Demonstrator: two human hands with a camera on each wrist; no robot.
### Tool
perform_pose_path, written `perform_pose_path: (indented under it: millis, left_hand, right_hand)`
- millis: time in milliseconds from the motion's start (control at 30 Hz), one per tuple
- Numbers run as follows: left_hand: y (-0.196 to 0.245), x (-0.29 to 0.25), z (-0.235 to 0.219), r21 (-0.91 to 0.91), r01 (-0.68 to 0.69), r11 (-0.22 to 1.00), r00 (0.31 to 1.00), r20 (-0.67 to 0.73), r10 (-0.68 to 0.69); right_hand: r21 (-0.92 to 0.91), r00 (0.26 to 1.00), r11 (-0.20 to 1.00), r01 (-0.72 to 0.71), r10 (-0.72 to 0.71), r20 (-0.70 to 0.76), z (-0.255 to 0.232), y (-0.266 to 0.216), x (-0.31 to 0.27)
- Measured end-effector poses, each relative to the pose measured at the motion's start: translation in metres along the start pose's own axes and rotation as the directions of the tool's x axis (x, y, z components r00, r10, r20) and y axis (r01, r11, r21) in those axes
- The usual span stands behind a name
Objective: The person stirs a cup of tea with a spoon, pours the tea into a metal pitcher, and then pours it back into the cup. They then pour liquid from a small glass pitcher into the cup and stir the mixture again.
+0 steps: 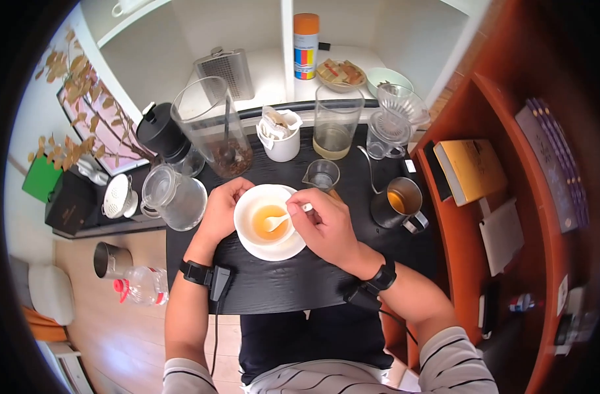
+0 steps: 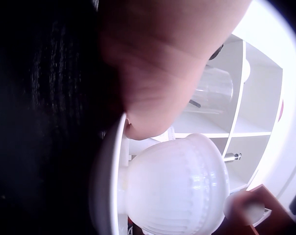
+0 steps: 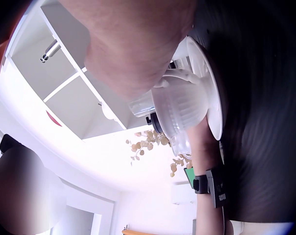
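A white cup (image 1: 243, 220) with amber liquid (image 1: 266, 214) stands on a white saucer (image 1: 274, 255) near the middle of the dark table. My right hand (image 1: 327, 228) pinches the handle of a white spoon (image 1: 273, 224), whose bowl dips in the liquid. On the other side my left hand (image 1: 224, 209) holds the saucer's left edge. In the left wrist view the ribbed cup (image 2: 177, 186) rises from the saucer (image 2: 108, 181) beside the left hand (image 2: 153, 73). The right wrist view shows the right hand (image 3: 133, 49) by the cup (image 3: 184, 103); its fingertips are hidden there.
Behind the cup stand a small glass beaker (image 1: 322, 174), a white mug (image 1: 282, 147), a tall glass with liquid (image 1: 336, 134) and a large glass vessel (image 1: 228, 154). A glass jug (image 1: 175, 197) is at left, a steel pitcher (image 1: 386, 209) at right. A bottle (image 1: 146, 285) lies on the floor.
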State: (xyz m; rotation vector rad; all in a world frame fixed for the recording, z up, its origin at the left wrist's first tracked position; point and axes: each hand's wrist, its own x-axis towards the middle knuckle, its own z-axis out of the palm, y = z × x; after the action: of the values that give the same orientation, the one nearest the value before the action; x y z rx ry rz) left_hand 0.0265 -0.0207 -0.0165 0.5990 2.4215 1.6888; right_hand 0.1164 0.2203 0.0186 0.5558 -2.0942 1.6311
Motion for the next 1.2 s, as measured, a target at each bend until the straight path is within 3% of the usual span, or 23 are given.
perform_pose_path:
  millis: [333,500,767,833,1200]
  left_hand:
    - [0.007,-0.001,0.000,-0.006,-0.021,1.000,1.000,0.005,0.021]
    - [0.004,-0.001,-0.001,-0.016,-0.034,0.999,0.999,-0.004,0.034]
    - [-0.012,0.003,0.001,-0.052,-0.072,0.996,0.997,-0.022,0.070]
    - [-0.012,0.003,0.000,-0.046,-0.063,0.997,0.998,-0.014,0.063]
    - [-0.008,0.003,0.001,-0.033,-0.069,0.997,0.998,-0.005,0.068]
  right_hand:
    - [0.033,0.999,0.998,0.049,-0.048,-0.026,0.000,-0.003,0.001]
    - [-0.085,1.000,0.996,0.013,-0.013,0.007,-0.001,-0.014,0.002]
    - [-0.082,0.997,0.995,-0.055,0.051,-0.052,-0.003,-0.027,-0.017]
    - [-0.205,0.995,0.974,-0.096,0.088,-0.045,-0.006,-0.029,-0.023]
    - [-0.245,0.995,0.969,-0.043,0.020,-0.093,-0.009,-0.026,-0.042]
